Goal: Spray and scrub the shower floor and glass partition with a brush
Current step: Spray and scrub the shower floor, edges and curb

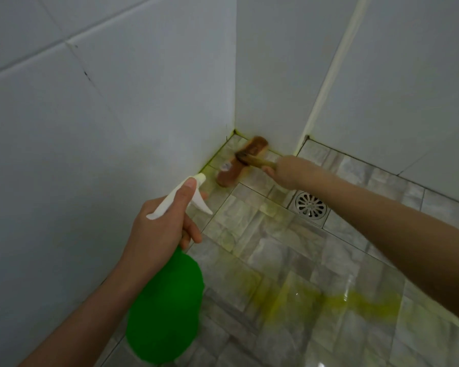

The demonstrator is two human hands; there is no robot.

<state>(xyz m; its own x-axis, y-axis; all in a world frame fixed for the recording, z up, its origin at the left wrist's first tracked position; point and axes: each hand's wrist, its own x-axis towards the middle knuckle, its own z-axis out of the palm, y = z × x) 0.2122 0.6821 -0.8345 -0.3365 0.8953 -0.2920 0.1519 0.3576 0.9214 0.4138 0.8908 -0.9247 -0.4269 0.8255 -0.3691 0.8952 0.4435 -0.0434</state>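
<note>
Fingers [192,231] of my left hand [157,229] are curled round the neck of the green plastic spray bottle [164,308], with the thumb lying along its white trigger head [180,197]. Just beyond them, the blurred brown wooden scrubbing brush [239,162] sits on the grey marbled tile shower floor [289,250], in the corner of the white tiled walls [90,128]. My right hand [286,172] is clamped on its handle. Just beside those fingers lies a round steel drain [310,205]. Yellow-green liquid [329,300] pools nearer me.
</note>
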